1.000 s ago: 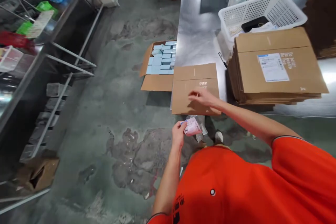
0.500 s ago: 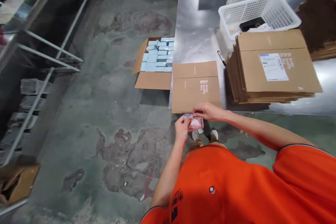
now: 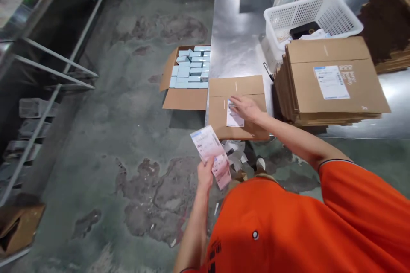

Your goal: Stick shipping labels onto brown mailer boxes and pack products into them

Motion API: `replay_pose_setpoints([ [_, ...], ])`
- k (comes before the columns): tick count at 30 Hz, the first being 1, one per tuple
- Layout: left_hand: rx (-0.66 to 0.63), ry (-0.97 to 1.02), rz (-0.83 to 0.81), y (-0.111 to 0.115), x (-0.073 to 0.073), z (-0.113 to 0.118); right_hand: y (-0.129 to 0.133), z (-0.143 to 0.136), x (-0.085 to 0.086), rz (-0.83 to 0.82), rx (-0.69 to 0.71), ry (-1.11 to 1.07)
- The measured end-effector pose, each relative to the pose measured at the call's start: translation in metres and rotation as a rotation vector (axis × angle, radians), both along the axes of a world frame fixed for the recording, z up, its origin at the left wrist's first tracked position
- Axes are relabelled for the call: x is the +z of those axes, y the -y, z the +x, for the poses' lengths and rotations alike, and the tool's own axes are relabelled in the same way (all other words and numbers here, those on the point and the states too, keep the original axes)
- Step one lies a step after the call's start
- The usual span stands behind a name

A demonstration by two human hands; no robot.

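Note:
A flat brown carton (image 3: 221,123) lies at the near left corner of the metal table, and a white printed label (image 3: 235,118) is on its face. My right hand (image 3: 246,108) rests over the label's upper part, fingers spread. Lower left, off the table's edge, my left hand (image 3: 205,173) pinches a strip of pinkish printed labels (image 3: 208,143) that hangs down toward my body. To the right stands a stack of flat cartons (image 3: 307,79), its top one bearing a label (image 3: 332,82).
A white basket (image 3: 347,21) holding a dark object sits behind the stack, with a black pen (image 3: 268,71) beside it on the metal table (image 3: 237,47). Left of the table, an open carton (image 3: 184,99) holds several light blue boxes (image 3: 183,71). A metal rack (image 3: 53,70) is far left.
My right hand has moved up onto the carton, where a label now lies over the print. My left hand has shifted down and left, with the label strip now spread out.

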State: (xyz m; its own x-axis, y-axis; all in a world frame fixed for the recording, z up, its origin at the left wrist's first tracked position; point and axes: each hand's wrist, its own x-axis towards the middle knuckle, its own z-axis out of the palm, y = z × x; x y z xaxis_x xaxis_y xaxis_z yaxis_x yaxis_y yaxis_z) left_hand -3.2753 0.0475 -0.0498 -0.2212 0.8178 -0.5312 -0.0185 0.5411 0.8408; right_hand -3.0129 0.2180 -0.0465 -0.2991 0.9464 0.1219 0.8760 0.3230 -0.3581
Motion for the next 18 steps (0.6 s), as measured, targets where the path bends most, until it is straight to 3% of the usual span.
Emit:
replay_pose_setpoints([
  [4,-0.039,-0.100,0.163,-0.055,0.000,0.008,0.055,-0.036,-0.012,0.018,0.204,-0.005],
  [6,-0.088,-0.115,0.191,-0.066,-0.001,0.014,0.086,-0.033,-0.014,0.046,0.342,-0.027],
  [7,-0.107,-0.126,0.204,-0.066,-0.001,0.017,0.097,-0.025,-0.015,0.064,0.311,-0.044],
  [9,-0.160,-0.169,0.246,-0.058,0.000,0.021,0.108,0.002,-0.014,0.064,-0.040,-0.081],
  [11,-0.204,-0.211,0.291,-0.045,0.004,0.025,0.107,0.029,-0.009,-0.048,-0.483,-0.121],
  [12,-0.206,-0.227,0.303,-0.038,0.007,0.027,0.106,0.038,-0.006,-0.128,-0.613,-0.146],
  [13,-0.180,-0.239,0.296,-0.031,0.011,0.029,0.105,0.044,-0.001,-0.194,-0.669,-0.188],
  [15,-0.075,-0.227,0.229,-0.020,0.021,0.036,0.106,0.048,0.015,-0.206,-0.646,-0.350],
  [18,0.068,-0.105,0.130,-0.012,0.037,0.051,0.117,0.070,0.046,-0.012,-0.613,-0.597],
])
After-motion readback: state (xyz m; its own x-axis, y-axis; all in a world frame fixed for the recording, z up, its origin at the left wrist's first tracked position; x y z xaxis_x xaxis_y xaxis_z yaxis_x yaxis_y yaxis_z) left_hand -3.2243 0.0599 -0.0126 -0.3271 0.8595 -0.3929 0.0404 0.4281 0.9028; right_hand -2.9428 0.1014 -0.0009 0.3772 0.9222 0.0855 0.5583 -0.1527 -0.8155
